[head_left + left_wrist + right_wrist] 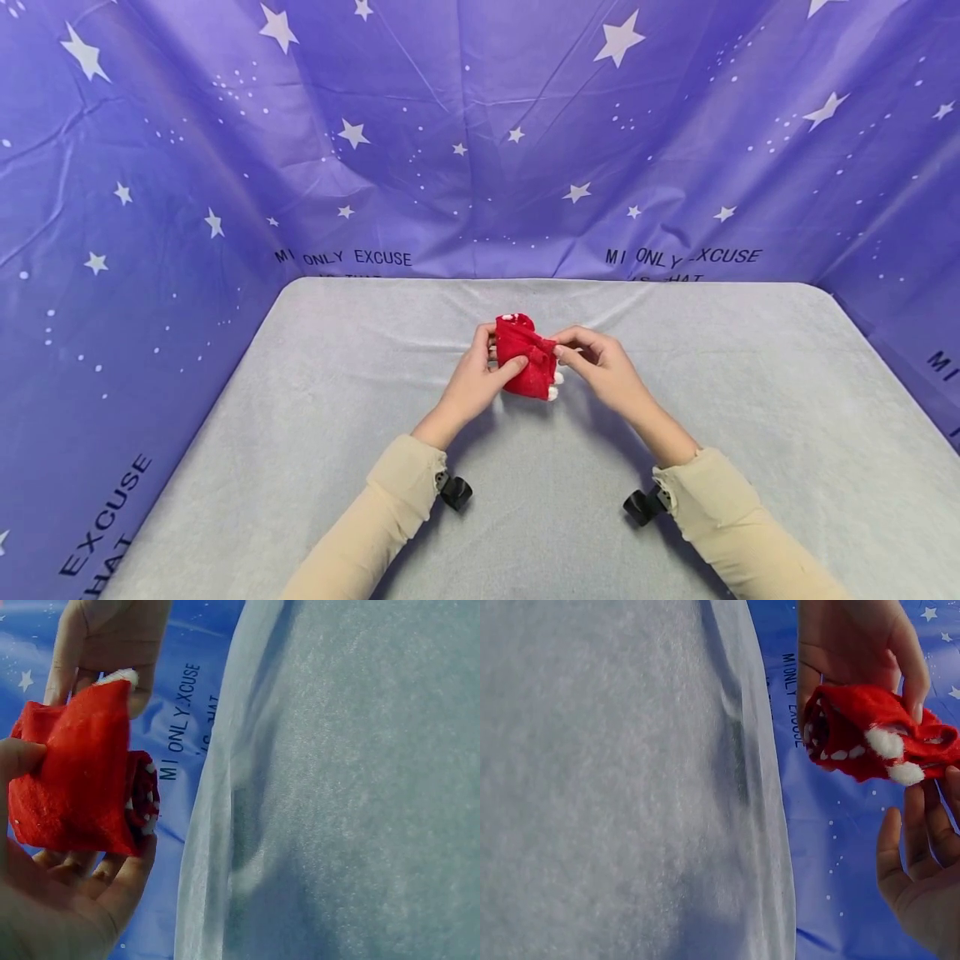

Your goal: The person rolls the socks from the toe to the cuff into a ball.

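A rolled piece of red fuzzy cloth (531,380) with white pom-poms is held up between both hands over the table. My left hand (474,377) grips its left side, thumb pressed on the front and fingers behind and beneath. With thumb and index finger, my right hand (609,373) pinches the cloth's upper right edge. In the left wrist view the red roll (79,776) shows a coiled end with white bits inside. Two white pom-poms (886,742) stick out at one edge in the right wrist view, and a folded loop sits beside them.
A table (337,358) covered in pale grey cloth spreads beneath both arms. Purple-blue curtains (465,183) with white stars and black lettering hang behind it and at the sides. Black wrist cameras (455,492) are strapped at both beige sleeves (401,492).
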### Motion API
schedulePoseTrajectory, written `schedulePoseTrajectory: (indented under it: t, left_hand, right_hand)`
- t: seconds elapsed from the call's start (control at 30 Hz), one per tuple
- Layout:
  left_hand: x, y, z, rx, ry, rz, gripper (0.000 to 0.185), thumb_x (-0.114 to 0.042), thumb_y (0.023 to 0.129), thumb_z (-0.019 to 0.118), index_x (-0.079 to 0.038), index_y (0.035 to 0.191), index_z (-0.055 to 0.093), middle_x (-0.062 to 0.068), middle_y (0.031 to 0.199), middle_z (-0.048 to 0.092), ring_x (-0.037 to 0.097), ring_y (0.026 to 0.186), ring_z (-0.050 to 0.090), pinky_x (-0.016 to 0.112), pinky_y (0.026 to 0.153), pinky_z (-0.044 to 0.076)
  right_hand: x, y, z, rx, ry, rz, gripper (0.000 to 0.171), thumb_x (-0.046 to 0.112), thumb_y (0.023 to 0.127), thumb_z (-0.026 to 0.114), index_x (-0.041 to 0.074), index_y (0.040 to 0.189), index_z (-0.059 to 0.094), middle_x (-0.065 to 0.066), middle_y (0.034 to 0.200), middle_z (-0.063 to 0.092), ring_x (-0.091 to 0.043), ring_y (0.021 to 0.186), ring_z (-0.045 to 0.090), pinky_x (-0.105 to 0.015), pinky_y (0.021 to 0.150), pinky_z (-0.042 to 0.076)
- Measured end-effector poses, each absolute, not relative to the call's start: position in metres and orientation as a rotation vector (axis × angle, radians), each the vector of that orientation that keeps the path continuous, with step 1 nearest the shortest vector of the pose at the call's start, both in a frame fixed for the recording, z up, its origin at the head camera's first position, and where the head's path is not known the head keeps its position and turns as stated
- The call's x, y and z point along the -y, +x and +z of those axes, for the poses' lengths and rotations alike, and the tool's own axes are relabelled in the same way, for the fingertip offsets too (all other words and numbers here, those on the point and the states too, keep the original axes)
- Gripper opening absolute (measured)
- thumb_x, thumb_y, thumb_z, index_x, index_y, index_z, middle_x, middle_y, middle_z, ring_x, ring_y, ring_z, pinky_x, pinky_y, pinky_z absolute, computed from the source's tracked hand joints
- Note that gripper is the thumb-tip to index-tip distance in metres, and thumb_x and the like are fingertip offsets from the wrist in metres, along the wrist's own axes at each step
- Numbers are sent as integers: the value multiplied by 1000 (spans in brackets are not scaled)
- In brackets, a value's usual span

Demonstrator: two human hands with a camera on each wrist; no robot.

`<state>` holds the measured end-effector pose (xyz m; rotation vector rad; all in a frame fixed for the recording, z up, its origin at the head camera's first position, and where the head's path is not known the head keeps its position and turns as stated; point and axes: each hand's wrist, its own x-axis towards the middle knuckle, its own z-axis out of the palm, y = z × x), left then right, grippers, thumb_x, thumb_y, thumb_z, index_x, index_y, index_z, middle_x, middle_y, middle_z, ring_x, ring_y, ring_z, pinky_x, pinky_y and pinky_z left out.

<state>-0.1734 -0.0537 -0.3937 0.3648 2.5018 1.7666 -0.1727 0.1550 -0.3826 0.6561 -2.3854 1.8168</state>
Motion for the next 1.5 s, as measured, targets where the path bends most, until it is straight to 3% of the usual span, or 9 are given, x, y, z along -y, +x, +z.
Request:
schedulePoseTrajectory:
  t: [0.13,0.23,0.4,0.5,0.67,0.93,1.07,1.27,1.5]
  left_hand:
    - [53,-173,-395,-2557,298,1765,56,-24,90,69,-8,135,41,15,122,65,30,104,69,41,88,57]
    - [53,-171,-395,-2640,279,1752,51,-27,88,72,-7,122,40,15,112,65,29,96,71,37,80,57]
    - [53,-170,-393,-2813,268,1634,40,-28,85,74,-8,95,41,6,82,55,16,75,60,24,63,44]
    - [52,-169,-391,-2838,302,1587,33,-23,85,73,-8,89,43,6,83,57,16,75,55,24,64,43]
    - [51,-164,-387,-2689,389,1637,27,-20,87,65,-9,100,44,13,108,64,24,98,67,33,80,55]
    - [47,-162,-386,-2644,351,1716,50,-36,85,78,-10,107,42,11,105,63,23,92,65,30,75,51]
    - [48,-163,-388,-2615,347,1766,47,-31,89,74,-9,113,40,15,109,65,24,96,67,32,78,55]
    - [49,-165,-392,-2625,335,1752,59,-26,90,67,-6,138,38,16,126,61,29,109,64,41,92,55]
    - [49,-166,-392,-2675,323,1682,50,-21,84,64,-7,131,51,13,121,64,24,100,64,34,80,57]
  right_hand:
    - [-151,-169,-380,2380,680,1774,14,-1,95,59,-8,104,67,-3,97,70,1,85,62,-16,76,52]
    - [-149,-168,-380,2385,683,1703,10,-2,93,62,-4,100,69,-14,95,70,0,83,62,-18,76,53]
    - [-143,-166,-381,2391,701,1584,11,-4,89,67,2,97,70,-12,93,72,-2,83,63,-20,78,55]
    - [-140,-165,-381,2401,695,1523,12,-4,87,69,4,96,69,-8,90,71,-4,80,63,-21,77,55]
    - [-137,-166,-382,2405,618,1463,9,-1,87,71,4,93,67,-6,83,67,-5,75,59,-21,72,54]
    - [-135,-165,-382,2352,572,1455,8,1,86,74,4,92,70,-7,82,68,-4,73,57,-20,71,54]
    - [-135,-163,-381,2341,575,1474,9,0,86,74,4,93,72,-8,81,69,-3,73,58,-17,71,53]
    - [-136,-161,-384,2337,610,1458,11,1,85,76,5,94,73,-6,84,72,-3,73,60,-16,70,53]
    - [-135,-157,-385,2347,637,1434,8,6,87,76,9,94,75,-3,88,74,-5,76,62,-18,71,53]
